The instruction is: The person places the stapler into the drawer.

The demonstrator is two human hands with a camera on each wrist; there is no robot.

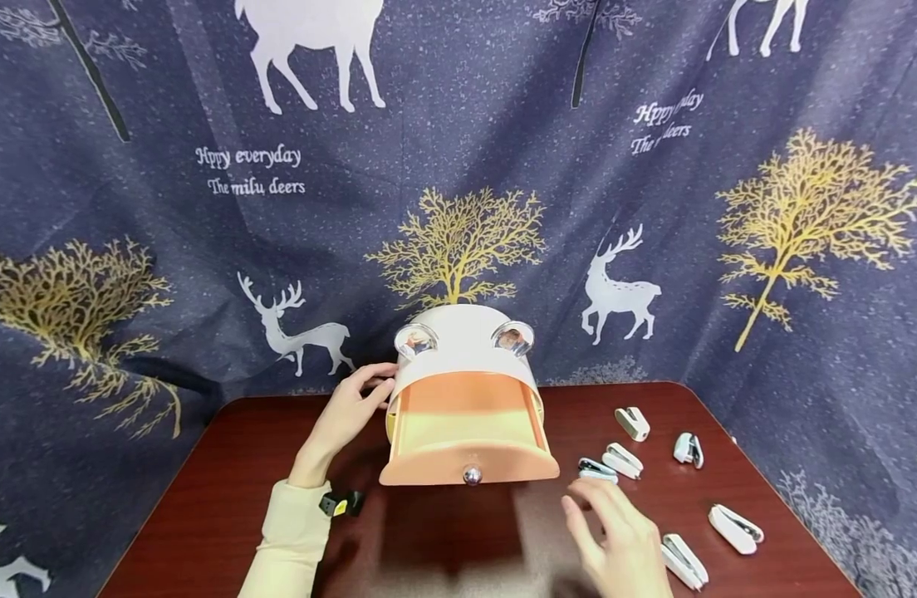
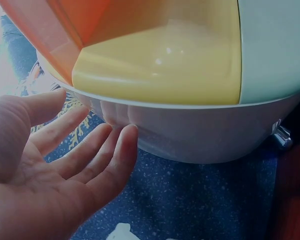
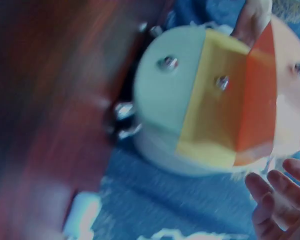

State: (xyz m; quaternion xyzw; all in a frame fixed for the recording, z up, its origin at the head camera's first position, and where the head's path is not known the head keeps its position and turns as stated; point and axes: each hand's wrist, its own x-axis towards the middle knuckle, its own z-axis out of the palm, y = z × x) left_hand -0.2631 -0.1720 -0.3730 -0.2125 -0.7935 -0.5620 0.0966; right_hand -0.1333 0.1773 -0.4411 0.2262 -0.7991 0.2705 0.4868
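Note:
A white round-topped drawer cabinet point(image 1: 466, 332) with two shiny eye-like domes stands at the back of the table. Its orange top drawer point(image 1: 429, 469) is pulled out, with nothing visible inside. Below it, the yellow drawer point(image 2: 165, 80) and the pale green drawer point(image 3: 162, 95) are closed. Fingertips of my left hand point(image 1: 348, 419) are right at the cabinet's left side, loosely bent and gripping nothing. My right hand point(image 1: 615, 531) hovers over the front right of the table with relaxed, empty fingers. Just beyond its fingertips lies a blue mini stapler point(image 1: 597, 470), partly covered by them.
Several more mini staplers lie scattered on the right: white ones point(image 1: 633, 423) toward the back, a light blue one point(image 1: 688, 449) near the edge, white ones point(image 1: 735, 529) in front. A dark patterned cloth point(image 1: 458, 149) hangs behind the brown table point(image 1: 227, 482).

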